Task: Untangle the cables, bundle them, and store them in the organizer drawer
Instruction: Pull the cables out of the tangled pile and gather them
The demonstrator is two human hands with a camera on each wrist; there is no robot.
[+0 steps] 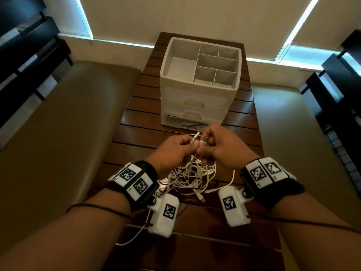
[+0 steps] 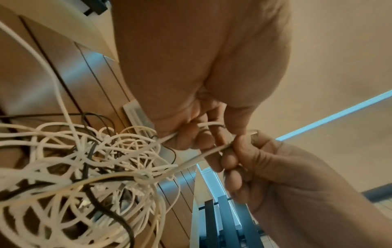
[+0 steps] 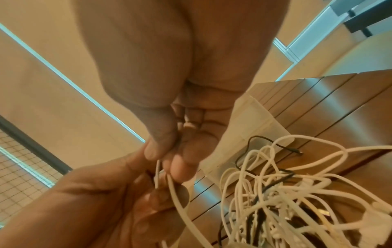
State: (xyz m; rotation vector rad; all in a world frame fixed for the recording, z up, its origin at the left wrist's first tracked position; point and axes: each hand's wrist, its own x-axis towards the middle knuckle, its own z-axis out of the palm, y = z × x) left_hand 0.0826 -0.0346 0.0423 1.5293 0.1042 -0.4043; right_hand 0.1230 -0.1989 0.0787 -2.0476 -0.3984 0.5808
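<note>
Dark slatted wooden table (image 1: 242, 122) down the middle, tan cushioned seats (image 1: 58, 122) either side, black shelving at both edges, cut off by frame. White organizer (image 1: 199, 89) at table's far half: open top tray w/ dividers, three drawers stacked below, all pushed in as far as visible; lowest drawer front partly hidden behind the hands. Cable tangle (image 1: 192, 177) on table just in front of organizer, below and between the wrists: mostly white cables, a few thin black ones threaded thru; strands too knotted to count or trace. Wrist cams block the tangle's near edge. Left hand (image 1: 173, 151) raised over tangle, fingers curled, thumb and forefinger pinching a white cable near its slim plug (image 1: 195, 136). Right hand (image 1: 220, 145) touching left, fingers curled, pinching a white cable by its USB plug (image 1: 204, 140). Whether both plugs belong to same cable: can't tell. Left wrist view: fingertips (image 2: 231, 159) of right hand pressed together round a strand. Right wrist view blurry; palm hides the pinch.
</note>
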